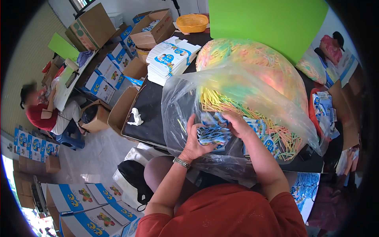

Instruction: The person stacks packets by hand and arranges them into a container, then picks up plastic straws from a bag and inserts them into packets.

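A stack of small blue-and-white printed packets [213,135] is gripped by my left hand [192,143], its thumb and fingers wrapped round the left side. My right hand [238,125] closes on the upper right of the same packets, its fingertips partly hidden. Under and around both hands spreads a large clear plastic bag [179,98], open towards me. Thin pastel sticks [221,103] in yellow, pink, orange and green spill from it. More blue packets [271,146] lie on the sticks to the right of my right hand.
Flat white-and-blue cartons [169,59] are stacked on the black table [152,106], near a crumpled white piece [135,117]. An orange basket [192,23] sits at the back, beside a green board [264,27]. Printed boxes [85,197] stand lower left. Two people sit farther off.
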The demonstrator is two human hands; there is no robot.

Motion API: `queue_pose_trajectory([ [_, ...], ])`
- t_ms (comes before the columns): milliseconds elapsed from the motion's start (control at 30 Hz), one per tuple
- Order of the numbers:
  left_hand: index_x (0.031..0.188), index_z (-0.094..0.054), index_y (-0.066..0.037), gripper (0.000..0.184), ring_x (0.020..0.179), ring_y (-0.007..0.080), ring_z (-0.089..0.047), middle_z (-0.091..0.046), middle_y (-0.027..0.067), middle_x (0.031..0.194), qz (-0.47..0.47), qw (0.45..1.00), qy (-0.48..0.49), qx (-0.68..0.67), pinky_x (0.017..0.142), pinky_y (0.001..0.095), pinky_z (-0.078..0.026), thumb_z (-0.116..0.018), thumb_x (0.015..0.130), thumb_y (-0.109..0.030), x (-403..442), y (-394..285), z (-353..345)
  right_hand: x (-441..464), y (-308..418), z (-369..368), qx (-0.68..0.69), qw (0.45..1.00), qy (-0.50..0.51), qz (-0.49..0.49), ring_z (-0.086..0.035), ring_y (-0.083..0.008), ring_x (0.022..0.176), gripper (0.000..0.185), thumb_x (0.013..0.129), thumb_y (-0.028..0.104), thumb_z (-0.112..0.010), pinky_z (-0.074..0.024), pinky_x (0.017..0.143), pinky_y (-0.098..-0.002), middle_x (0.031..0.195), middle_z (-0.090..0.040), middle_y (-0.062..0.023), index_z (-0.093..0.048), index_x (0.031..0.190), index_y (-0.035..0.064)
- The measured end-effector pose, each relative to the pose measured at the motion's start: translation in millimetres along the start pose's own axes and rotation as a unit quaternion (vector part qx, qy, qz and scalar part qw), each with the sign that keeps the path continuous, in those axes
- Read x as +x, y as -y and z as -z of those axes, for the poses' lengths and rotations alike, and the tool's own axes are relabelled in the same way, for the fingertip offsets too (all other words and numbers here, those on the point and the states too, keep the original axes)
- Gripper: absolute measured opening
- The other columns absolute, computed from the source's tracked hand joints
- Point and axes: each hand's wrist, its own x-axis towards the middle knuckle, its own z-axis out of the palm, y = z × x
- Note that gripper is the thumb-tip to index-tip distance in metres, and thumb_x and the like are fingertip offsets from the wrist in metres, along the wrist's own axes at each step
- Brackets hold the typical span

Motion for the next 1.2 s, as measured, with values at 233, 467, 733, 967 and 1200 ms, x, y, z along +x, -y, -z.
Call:
queue_pose_trajectory([
  [233, 0.124, -0.035, -0.004, 0.088, 0.112, 0.0182, -0.051, -0.050, 0.0139, 0.120, 0.161, 0.960, 0.076, -0.216, 0.093, 0.0317, -0.044, -0.089, 0.056, -0.014, -4.0, 3.2, 1.9, 5.2, 5.6, -10.2, 0.022, 0.997, 0.036, 0.062, -0.058, -0.0159, 0.100, 0.041, 0.093, 0.032, -0.051, -0.0445, 0.092, -0.0330, 0.112, -0.061, -0.0076, -0.057, 0.120, 0.0017],
  [467, 0.124, -0.037, -0.005, 0.086, 0.112, 0.0255, -0.049, -0.044, 0.0182, 0.124, 0.196, 0.933, 0.074, -0.291, 0.099, 0.0375, -0.041, -0.088, 0.056, -0.017, -4.2, 3.8, 2.8, 6.2, -20.5, -2.4, -0.039, 0.996, -0.006, 0.075, -0.058, -0.0126, 0.096, 0.035, 0.095, 0.024, -0.054, -0.0472, 0.086, -0.0299, 0.108, -0.062, -0.0028, -0.055, 0.123, 0.0030],
  [733, 0.131, -0.024, -0.007, 0.103, 0.124, 0.0275, -0.041, -0.033, 0.0202, 0.136, 0.101, 0.968, 0.041, -0.225, 0.104, 0.0397, -0.036, -0.090, 0.054, -0.020, -7.5, 12.0, -2.8, 7.5, -13.9, -14.2, -0.005, 0.985, 0.170, -0.009, -0.057, -0.0143, 0.107, 0.062, 0.097, 0.052, -0.037, -0.0441, 0.094, -0.0288, 0.119, -0.059, -0.0090, -0.048, 0.130, 0.0001],
  [967, 0.145, 0.020, -0.015, 0.140, 0.125, 0.0241, -0.044, -0.038, 0.0144, 0.137, 0.108, 0.932, 0.161, -0.306, 0.105, 0.0419, -0.036, -0.089, 0.058, -0.011, -3.1, 5.6, -6.6, -24.1, -66.9, -29.3, 0.030, 0.973, -0.036, 0.225, -0.049, -0.0202, 0.119, 0.067, 0.099, 0.052, -0.025, -0.0351, 0.103, -0.0332, 0.130, -0.051, -0.0134, -0.037, 0.137, -0.0021],
  [1200, 0.143, 0.018, -0.005, 0.143, 0.125, 0.0291, -0.041, -0.032, 0.0215, 0.138, 0.064, 0.987, -0.030, -0.144, 0.105, 0.0399, -0.034, -0.092, 0.055, -0.026, 5.8, -23.6, -11.0, -15.2, 1.1, -49.3, -0.113, 0.960, 0.003, 0.257, -0.050, -0.0197, 0.114, 0.078, 0.097, 0.057, -0.013, -0.0337, 0.102, -0.0310, 0.120, -0.056, -0.0127, -0.047, 0.128, -0.0059],
])
